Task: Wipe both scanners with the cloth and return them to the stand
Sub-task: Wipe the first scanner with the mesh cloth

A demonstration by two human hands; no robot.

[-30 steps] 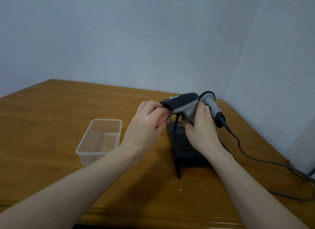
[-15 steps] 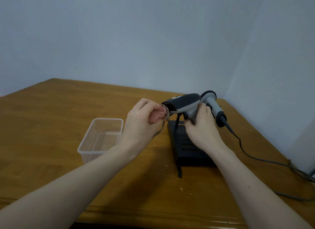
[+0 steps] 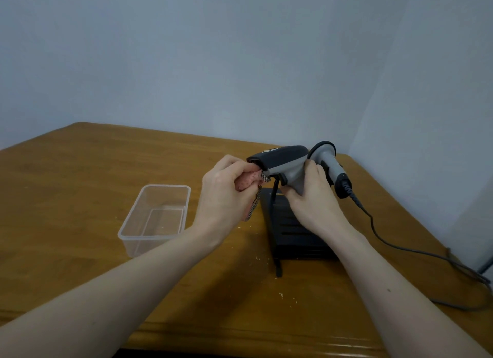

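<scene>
My right hand (image 3: 310, 197) grips the grey handle of a black-and-grey scanner (image 3: 282, 159), held level above the black stand (image 3: 293, 232). My left hand (image 3: 226, 195) is closed on a bunched pink cloth (image 3: 246, 180), pressed against the scanner's front window; a checked strip of the cloth hangs below my fingers. A second grey scanner (image 3: 329, 161) sits behind, on the stand's right side, with its head up and its cable (image 3: 400, 247) running off to the right.
A clear plastic tub (image 3: 160, 195) stands left of the stand on the wooden table (image 3: 80, 184). The cable trails along the table's right side to the edge. Small crumbs lie near the stand. Walls close the back and right.
My left hand drew back from under the scanner's nose, showing the pink cloth, and now presses it on the front window. The scanner and my right hand shifted slightly.
</scene>
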